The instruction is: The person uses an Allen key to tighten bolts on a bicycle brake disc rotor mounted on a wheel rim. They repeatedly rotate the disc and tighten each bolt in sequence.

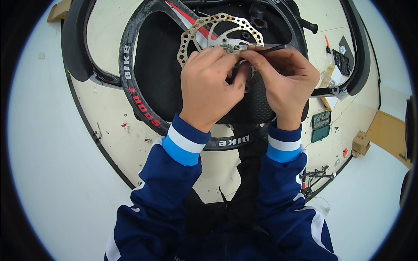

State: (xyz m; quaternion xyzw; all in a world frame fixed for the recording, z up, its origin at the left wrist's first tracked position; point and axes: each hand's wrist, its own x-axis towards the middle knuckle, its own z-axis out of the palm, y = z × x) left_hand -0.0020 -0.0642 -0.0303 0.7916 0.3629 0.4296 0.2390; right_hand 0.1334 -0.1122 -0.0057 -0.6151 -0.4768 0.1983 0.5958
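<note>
Both hands meet above the hub of a black bicycle wheel [127, 65] that lies flat on a black chair seat [152, 65]. A perforated metal brake disc [222, 17] sits at the wheel's centre, partly covered by my hands. My left hand [207, 85] is closed, its thumb and fingers pinched beside the hub; whatever it grips is hidden. My right hand [287, 78] is closed too, holding a slim black rod-shaped tool [276, 48] that points out past its fingers. The fingertips of the two hands nearly touch.
Chair armrests [78, 43] rise on both sides. On the floor at right are a black tool case [342, 63], a green case [321, 124], a cardboard box [361, 142] and dark bicycle parts [315, 178]. Small bits are scattered at left.
</note>
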